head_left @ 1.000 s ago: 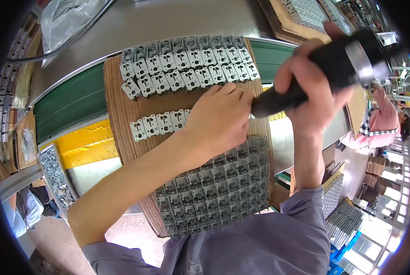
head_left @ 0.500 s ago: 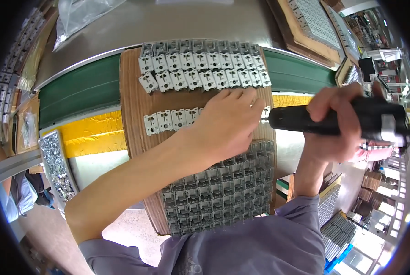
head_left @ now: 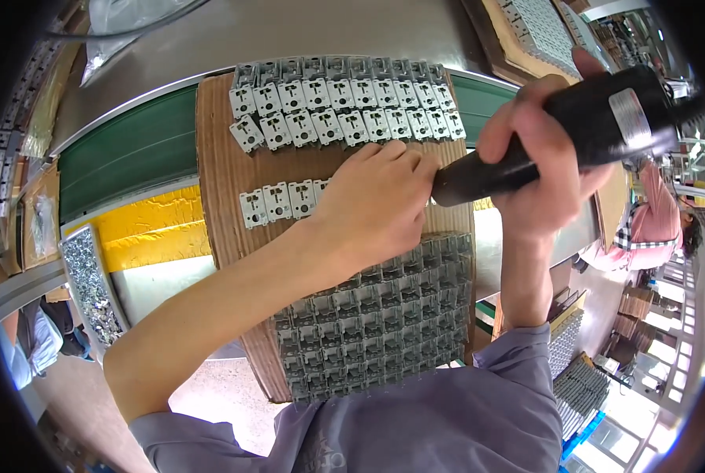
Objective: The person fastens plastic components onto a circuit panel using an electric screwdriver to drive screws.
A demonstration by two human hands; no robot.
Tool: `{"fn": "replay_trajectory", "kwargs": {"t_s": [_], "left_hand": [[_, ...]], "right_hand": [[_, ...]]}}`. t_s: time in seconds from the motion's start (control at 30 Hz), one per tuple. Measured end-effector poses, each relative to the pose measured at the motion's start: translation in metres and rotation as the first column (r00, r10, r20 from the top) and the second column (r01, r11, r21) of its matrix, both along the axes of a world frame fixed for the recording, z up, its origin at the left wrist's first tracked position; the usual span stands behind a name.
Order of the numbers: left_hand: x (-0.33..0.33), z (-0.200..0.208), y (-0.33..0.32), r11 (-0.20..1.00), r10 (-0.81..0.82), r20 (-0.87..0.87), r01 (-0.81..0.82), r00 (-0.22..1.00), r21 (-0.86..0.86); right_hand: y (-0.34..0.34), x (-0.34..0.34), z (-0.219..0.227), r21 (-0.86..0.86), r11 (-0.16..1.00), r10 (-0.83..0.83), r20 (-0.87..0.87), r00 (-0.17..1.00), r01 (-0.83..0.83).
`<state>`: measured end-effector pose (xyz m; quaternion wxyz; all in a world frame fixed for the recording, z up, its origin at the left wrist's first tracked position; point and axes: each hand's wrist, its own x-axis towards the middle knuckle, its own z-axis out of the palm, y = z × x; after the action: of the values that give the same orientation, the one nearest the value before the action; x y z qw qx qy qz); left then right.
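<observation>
A black electric screwdriver [head_left: 526, 150] lies in the grip of my right hand [head_left: 545, 150], its fingers wrapped round the body. The tool tilts down to the left, and its nose end sits right beside the fingertips of my left hand [head_left: 380, 197]. That hand is closed, bent over a short row of small white-faced metal parts [head_left: 277, 201] and hiding the row's right part. What its fingers hold, if anything, is hidden. Two rows of similar white-faced parts [head_left: 314, 94] stand farther off. Below my left forearm, rows of grey clear-sided housings [head_left: 376, 323] fill the near end of the brown board [head_left: 214, 142].
A green strip [head_left: 132, 150] and yellow tape [head_left: 151, 229] run beneath the board. At the left stands a tray of small metal pieces [head_left: 92, 276]. Stacked boards of parts [head_left: 541, 35] lie at the far right. Another person in pink [head_left: 656, 209] is beyond, on the right.
The screwdriver has swung from nearly level to a tilt, its nose moving left and closer to my left fingers. My left hand has shifted slightly left. The other person shows more clearly.
</observation>
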<state>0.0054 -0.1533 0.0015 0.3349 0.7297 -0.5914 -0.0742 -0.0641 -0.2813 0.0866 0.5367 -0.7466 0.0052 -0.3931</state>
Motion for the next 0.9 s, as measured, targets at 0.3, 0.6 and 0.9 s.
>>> {"fn": "replay_trajectory", "kwargs": {"t_s": [0.3,0.6,0.9], "left_hand": [[-0.002,-0.006,0.004,0.997,-0.018,0.066,0.023,0.998,-0.072],[-0.006,-0.005,0.001,0.991,-0.014,0.084,0.025,0.996,-0.130],[0.008,0.010,0.017,0.999,-0.037,0.085,0.038,0.996,-0.009]], "right_hand": [[0.031,-0.048,-0.006,0.084,0.996,0.000,-0.079,0.997,0.007],[0.034,-0.061,-0.009,-0.076,0.992,0.107,0.036,0.994,-0.104],[0.025,-0.023,0.016,0.125,0.990,-0.098,0.237,0.967,0.069]]}}
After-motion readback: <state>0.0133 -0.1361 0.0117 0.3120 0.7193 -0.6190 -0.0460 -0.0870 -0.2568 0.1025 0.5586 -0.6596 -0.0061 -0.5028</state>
